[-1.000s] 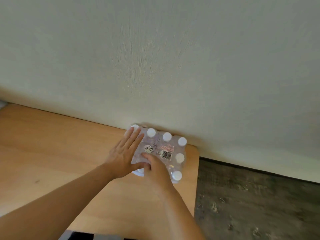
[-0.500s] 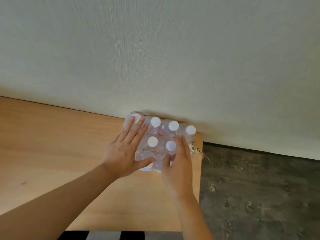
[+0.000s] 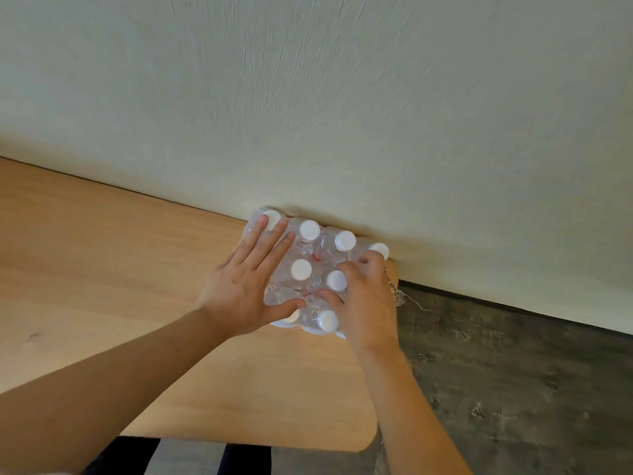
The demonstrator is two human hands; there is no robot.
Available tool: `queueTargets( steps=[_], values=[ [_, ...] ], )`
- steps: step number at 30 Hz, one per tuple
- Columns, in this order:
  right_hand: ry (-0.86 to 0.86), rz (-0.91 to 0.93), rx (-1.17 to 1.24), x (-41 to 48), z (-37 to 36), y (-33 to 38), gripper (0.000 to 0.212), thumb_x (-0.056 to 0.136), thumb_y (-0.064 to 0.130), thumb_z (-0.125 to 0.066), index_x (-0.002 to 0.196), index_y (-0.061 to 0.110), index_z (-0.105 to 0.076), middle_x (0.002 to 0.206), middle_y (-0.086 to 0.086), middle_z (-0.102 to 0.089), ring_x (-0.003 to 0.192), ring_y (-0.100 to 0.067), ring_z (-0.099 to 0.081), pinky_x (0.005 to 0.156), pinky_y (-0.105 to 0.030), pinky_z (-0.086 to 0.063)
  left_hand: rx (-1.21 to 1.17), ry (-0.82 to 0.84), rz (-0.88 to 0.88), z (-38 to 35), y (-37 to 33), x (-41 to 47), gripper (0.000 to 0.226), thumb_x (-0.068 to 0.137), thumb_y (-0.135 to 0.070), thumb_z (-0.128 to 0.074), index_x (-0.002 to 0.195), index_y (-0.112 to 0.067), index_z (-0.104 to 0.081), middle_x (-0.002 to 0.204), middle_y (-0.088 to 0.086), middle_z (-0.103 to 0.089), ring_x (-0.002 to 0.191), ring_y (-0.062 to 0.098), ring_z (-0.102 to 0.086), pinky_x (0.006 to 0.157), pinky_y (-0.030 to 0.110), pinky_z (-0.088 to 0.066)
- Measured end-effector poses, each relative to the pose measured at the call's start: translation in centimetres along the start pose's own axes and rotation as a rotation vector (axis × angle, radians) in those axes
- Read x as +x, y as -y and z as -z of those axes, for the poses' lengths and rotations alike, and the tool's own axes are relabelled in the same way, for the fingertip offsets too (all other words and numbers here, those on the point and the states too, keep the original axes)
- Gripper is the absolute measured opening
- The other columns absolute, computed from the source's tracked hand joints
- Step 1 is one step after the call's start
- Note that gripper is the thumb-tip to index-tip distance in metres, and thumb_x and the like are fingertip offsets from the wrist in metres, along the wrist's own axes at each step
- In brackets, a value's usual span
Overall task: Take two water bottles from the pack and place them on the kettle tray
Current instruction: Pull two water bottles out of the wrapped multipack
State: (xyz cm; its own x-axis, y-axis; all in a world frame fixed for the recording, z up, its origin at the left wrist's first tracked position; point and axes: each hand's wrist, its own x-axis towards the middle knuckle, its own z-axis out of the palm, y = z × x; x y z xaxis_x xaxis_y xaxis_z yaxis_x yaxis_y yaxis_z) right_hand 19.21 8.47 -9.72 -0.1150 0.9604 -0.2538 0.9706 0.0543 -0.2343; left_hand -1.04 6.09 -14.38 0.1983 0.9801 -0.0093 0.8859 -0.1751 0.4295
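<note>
The pack (image 3: 310, 269) of water bottles is sitting at the far right corner of the wooden tabletop (image 3: 120, 269), pushed up against the wall (image 3: 308, 97) and close to the edge above the dark floor (image 3: 513, 371). The left hand (image 3: 239, 293) is lying flat and spread on top of the pack, fingers wide, pressing down and closing on nothing. The right hand (image 3: 363, 296) is curling its fingers into the clear wrap around one white cap (image 3: 336, 280); its grip is looking narrow, but I cannot tell whether it is pinching the film or a bottle neck.

The pack is probably heavy as a whole, being full of water. The wrap is thin, soft and likely slippery, and it is looking stretched or torn at the right side, where loose film is hanging off. A single bottle will likely be stiff enough to lift by the neck just under its cap, once the film is giving way.

The bottle bodies are hard to make out through the crumpled plastic, and both hands are covering several caps, so the bottle count is uncertain. The kettle tray is not showing anywhere in this view.
</note>
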Motion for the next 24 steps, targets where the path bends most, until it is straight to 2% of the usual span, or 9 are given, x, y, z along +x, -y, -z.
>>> queueTargets(
  steps=[3,9,12,15,17,19,23,24],
  values=[
    [-0.006,0.014,-0.107,0.7,0.3,0.4,0.036,0.082,0.040,-0.077,0.101,0.012,-0.065,0.122,-0.007,-0.042,0.100,-0.025,-0.060,0.074,-0.031,-0.051,0.010,0.008,-0.001,0.2,-0.1,0.0,0.102,0.077,-0.078,-0.045,0.156,-0.019,-0.020,0.167,-0.001,-0.012,0.153,0.021,-0.003,0.107,0.033,-0.034],
    [0.010,0.061,-0.035,0.9,0.5,-0.2,0.032,0.084,0.036,-0.076,0.096,0.009,-0.065,0.128,-0.004,-0.044,0.093,-0.022,-0.062,0.064,-0.029,-0.047,0.015,0.027,0.011,0.5,-0.3,0.0,0.101,0.078,-0.079,-0.043,0.157,-0.020,-0.018,0.167,-0.002,-0.010,0.153,0.021,-0.003,0.103,0.036,-0.045],
    [-0.073,0.099,-0.045,0.3,0.9,-0.2,0.032,0.079,0.039,-0.080,0.090,0.011,-0.067,0.123,0.000,-0.052,0.086,-0.020,-0.062,0.057,-0.026,-0.042,0.017,0.033,0.020,0.6,-0.3,-0.1,0.101,0.079,-0.080,-0.041,0.157,-0.020,-0.017,0.167,-0.002,-0.009,0.153,0.021,-0.001,0.104,0.033,-0.042],
    [-0.160,0.143,-0.047,-0.5,2.2,-0.2,0.032,0.078,0.042,-0.079,0.086,0.014,-0.065,0.123,0.007,-0.056,0.080,-0.018,-0.062,0.051,-0.026,-0.044,0.011,0.034,0.019,0.6,-0.5,-0.1,0.100,0.080,-0.079,-0.039,0.157,-0.020,-0.017,0.167,-0.002,-0.008,0.153,0.020,0.001,0.106,0.031,-0.035],
    [-0.159,0.189,0.002,-0.9,3.5,-0.1,0.032,0.082,0.042,-0.077,0.091,0.014,-0.066,0.124,0.009,-0.058,0.081,-0.016,-0.065,0.054,-0.026,-0.047,0.006,0.043,0.017,0.9,-0.6,-0.1,0.099,0.081,-0.079,-0.037,0.157,-0.019,-0.015,0.167,-0.003,-0.006,0.153,0.020,0.004,0.108,0.031,-0.032],
    [-0.174,0.258,0.052,-1.3,4.9,0.3,0.030,0.083,0.038,-0.077,0.095,0.012,-0.067,0.114,0.005,-0.064,0.082,-0.016,-0.066,0.060,-0.024,-0.048,-0.011,0.041,0.015,1.0,-0.6,-0.2,0.098,0.082,-0.078,-0.036,0.157,-0.019,-0.015,0.167,-0.002,-0.006,0.153,0.021,0.003,0.110,0.031,-0.031],
    [-0.251,0.317,0.203,-2.0,8.2,1.9,0.028,0.085,0.035,-0.073,0.091,0.009,-0.066,0.097,0.000,-0.064,0.083,-0.018,-0.063,0.070,-0.030,-0.052,-0.050,0.047,0.026,1.1,-0.6,-0.4,0.094,0.084,-0.077,-0.033,0.157,-0.022,-0.013,0.167,-0.005,-0.006,0.153,0.020,0.005,0.113,0.030,-0.027],
    [-0.266,0.316,0.229,-2.1,9.2,2.2,0.029,0.085,0.038,-0.071,0.091,0.010,-0.066,0.096,0.001,-0.064,0.084,-0.014,-0.062,0.073,-0.025,-0.051,-0.063,0.054,0.026,1.1,-0.5,-0.5,0.094,0.084,-0.077,-0.033,0.157,-0.023,-0.012,0.167,-0.006,-0.004,0.153,0.019,0.007,0.115,0.031,-0.025]
  ],
)
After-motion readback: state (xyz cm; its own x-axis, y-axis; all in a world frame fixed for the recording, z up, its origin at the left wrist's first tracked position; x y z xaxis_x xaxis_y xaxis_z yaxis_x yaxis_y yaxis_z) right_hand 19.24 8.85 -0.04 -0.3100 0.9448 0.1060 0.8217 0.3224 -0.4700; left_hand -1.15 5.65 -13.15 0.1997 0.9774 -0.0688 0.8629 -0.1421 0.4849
